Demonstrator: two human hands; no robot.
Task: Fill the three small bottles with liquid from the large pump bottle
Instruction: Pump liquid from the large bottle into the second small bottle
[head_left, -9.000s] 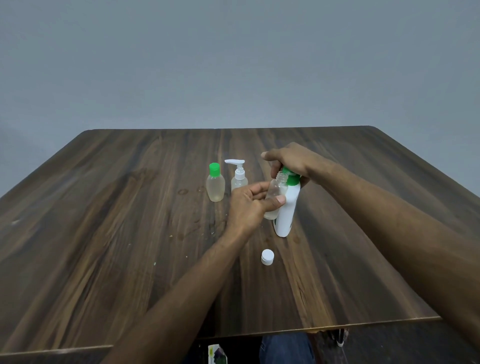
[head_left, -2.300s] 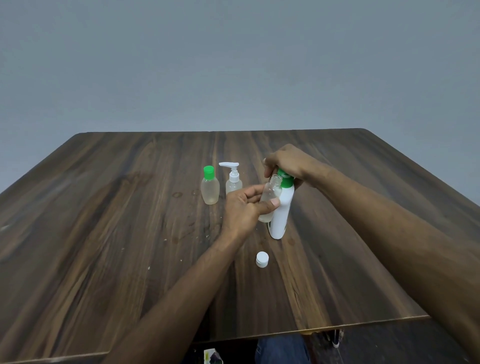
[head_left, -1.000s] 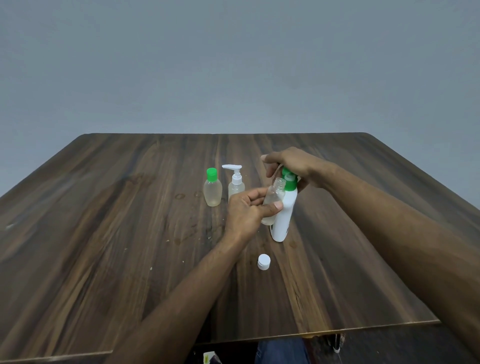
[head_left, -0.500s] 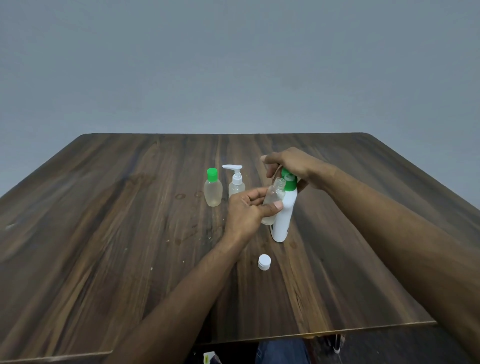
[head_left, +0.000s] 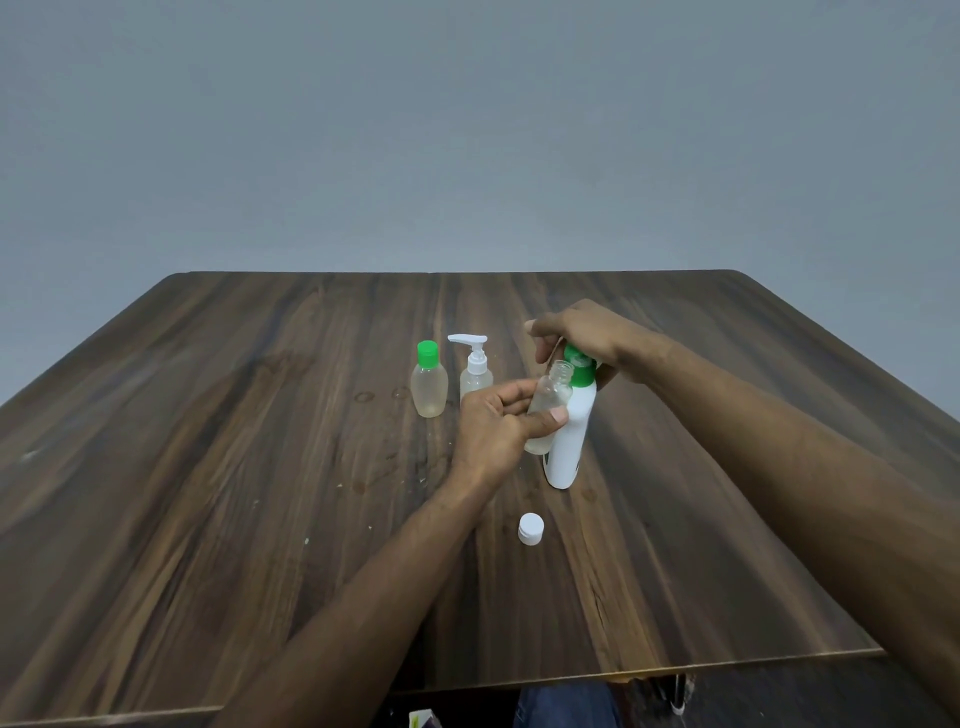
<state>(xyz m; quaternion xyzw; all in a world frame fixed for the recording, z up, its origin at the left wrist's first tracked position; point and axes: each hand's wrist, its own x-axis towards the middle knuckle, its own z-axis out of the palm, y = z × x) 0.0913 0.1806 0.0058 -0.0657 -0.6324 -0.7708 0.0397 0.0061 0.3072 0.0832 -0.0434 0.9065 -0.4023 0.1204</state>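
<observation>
On a dark wood desk (head_left: 260, 519) the left hand (head_left: 493, 431) pinches an open vial (head_left: 546, 410) tilted under the spout; the right hand (head_left: 582, 332) curls over the pump bottle (head_left: 571, 441), apparently to dispense; its cap (head_left: 531, 529) lies nearer.

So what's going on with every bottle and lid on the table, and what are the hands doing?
Large pump bottle: upright on table, green top under right hand.
Open small bottle: uncapped, tilted, partly filled.
White cap: off, lying on table.
Green-capped bottle: capped, standing.
Small pump bottle: pump on, standing.
Left hand: holds open small bottle.
Right hand: on the pump.
</observation>
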